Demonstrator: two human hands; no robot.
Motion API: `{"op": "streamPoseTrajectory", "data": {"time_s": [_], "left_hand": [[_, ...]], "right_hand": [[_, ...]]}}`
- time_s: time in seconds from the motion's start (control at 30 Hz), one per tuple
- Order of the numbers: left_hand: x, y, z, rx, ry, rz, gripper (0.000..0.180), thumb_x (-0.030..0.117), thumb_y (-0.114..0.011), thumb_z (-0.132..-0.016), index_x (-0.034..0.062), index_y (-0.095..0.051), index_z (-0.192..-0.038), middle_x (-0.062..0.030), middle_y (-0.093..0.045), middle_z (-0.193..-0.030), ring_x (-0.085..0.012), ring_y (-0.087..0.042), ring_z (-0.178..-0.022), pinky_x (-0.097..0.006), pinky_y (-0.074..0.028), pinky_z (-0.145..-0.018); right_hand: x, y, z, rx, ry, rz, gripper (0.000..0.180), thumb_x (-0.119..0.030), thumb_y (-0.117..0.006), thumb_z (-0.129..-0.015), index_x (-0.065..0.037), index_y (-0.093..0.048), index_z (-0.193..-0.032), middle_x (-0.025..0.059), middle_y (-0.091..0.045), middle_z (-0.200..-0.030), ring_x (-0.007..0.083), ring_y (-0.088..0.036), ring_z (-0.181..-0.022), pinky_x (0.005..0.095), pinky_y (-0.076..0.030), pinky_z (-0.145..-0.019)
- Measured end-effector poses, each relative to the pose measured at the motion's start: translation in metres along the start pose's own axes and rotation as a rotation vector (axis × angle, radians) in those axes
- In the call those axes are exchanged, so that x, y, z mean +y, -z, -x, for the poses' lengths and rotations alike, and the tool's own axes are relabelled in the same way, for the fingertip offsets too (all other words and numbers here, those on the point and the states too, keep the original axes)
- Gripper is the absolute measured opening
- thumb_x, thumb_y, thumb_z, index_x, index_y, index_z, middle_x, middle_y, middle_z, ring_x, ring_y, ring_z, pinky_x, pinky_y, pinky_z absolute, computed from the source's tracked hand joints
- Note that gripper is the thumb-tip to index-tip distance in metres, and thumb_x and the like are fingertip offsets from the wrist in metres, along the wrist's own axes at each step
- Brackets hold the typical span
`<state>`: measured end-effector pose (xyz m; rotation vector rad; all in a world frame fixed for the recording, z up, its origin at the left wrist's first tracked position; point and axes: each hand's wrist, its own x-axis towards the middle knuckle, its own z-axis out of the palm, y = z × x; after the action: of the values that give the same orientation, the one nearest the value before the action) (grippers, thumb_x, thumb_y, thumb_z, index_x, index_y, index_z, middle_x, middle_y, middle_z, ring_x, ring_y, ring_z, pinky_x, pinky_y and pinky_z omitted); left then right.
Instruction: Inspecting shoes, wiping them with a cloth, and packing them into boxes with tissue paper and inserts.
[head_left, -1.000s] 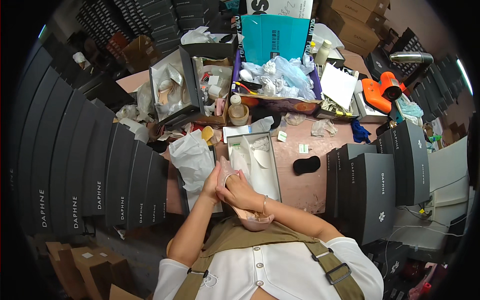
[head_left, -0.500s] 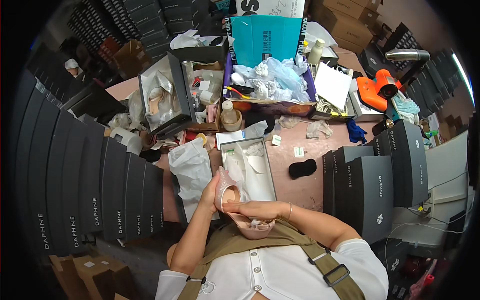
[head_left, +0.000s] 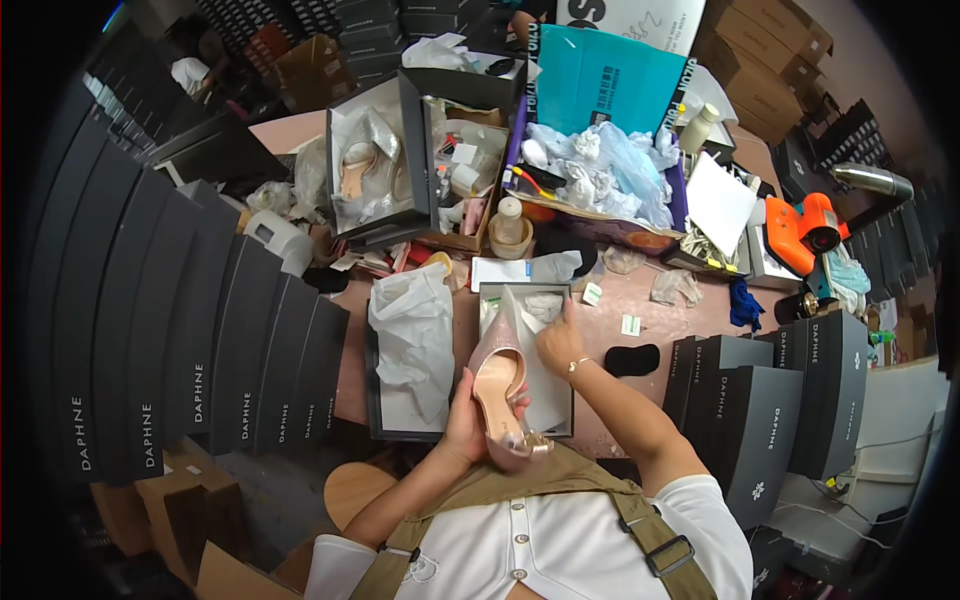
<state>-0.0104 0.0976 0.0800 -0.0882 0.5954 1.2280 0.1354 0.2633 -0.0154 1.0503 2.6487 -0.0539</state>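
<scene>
Our pink surface (head_left: 598,318) is crowded, with dark stacks (head_left: 750,430) banked on either side, so we do best working in the strip straight in front of us. There lies the box (head_left: 550,408), pale lining facing up, and just beside it on our left a shallow tray (head_left: 405,416) holding a loose sheet of white paper (head_left: 415,330). That sheet looks light, so we should hold our left forearm clear of it.

The shoe (head_left: 490,395) is raised between our body and the far end of the box, toe pointing away, heel end toward us, insole up. Its pink, glittery finish probably scuffs easily, so we would bear its weight on the palm, not the nails. Our left grip (head_left: 463,425) is wrapped around its middle from the left, fingertips showing past its right edge; firm without squeezing seems about right. Our right grip (head_left: 557,345) is at the right side of the box, thumb pointing away; whether it pinches anything there we cannot tell. Coming from above suits it, well clear of the toe.

The black pad (head_left: 632,360) lies to the right, apart from both. The white wad (head_left: 545,305), just beside our right grip, looks crushable, so a light touch is best. The shiny trim (head_left: 540,440) at the heel end could snag; we would tilt it away from our clothes.
</scene>
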Motion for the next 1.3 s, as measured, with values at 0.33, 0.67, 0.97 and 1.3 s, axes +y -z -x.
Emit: {"op": "streamPoseTrajectory", "data": {"time_s": [0.33,0.67,0.97,1.3], "left_hand": [[-0.015,-0.034,0.0,0.099,-0.151,-0.156,0.077,0.064,-0.029,-0.091,0.006,-0.027,-0.14,-0.0106,-0.037,-0.141,-0.0239,-0.034,-0.131,-0.04,-0.029,-0.107],[-0.006,0.001,-0.008,0.306,-0.008,-0.136,0.032,0.012,-0.053,-0.086,-0.0041,-0.053,-0.114,-0.0157,-0.061,-0.097,-0.0203,-0.062,-0.086,-0.03,-0.054,-0.075],[0.013,0.029,-0.016,0.313,0.036,-0.101,0.05,0.049,-0.052,-0.088,0.0045,-0.057,-0.11,-0.0104,-0.062,-0.088,-0.0164,-0.061,-0.071,-0.028,-0.052,-0.062],[-0.014,-0.004,-0.004,0.18,-0.058,0.028,0.052,0.048,-0.044,-0.093,0.0055,-0.046,-0.123,-0.0098,-0.059,-0.105,-0.0222,-0.059,-0.097,-0.034,-0.051,-0.079]], "right_hand": [[-0.051,0.116,0.062,0.299,0.207,-0.61,0.017,-0.018,-0.058,-0.08,0.0,-0.056,-0.08,0.0171,-0.059,-0.077,0.0359,-0.06,-0.061,0.0413,-0.05,-0.054],[0.036,0.026,-0.035,0.253,-0.002,-0.316,0.021,-0.009,-0.05,-0.083,0.001,-0.058,-0.1,0.0219,-0.061,-0.094,0.0355,-0.062,-0.085,0.0406,-0.051,-0.075],[0.013,0.063,-0.016,0.226,-0.036,-0.47,0.04,-0.019,-0.074,-0.069,-0.002,-0.055,-0.1,0.016,-0.058,-0.098,0.0323,-0.061,-0.085,0.0385,-0.051,-0.071],[-0.053,0.105,0.06,0.411,0.365,-0.73,0.048,-0.01,-0.068,-0.067,-0.01,-0.055,-0.113,0.0108,-0.057,-0.109,0.0304,-0.054,-0.101,0.0365,-0.05,-0.079]]}}
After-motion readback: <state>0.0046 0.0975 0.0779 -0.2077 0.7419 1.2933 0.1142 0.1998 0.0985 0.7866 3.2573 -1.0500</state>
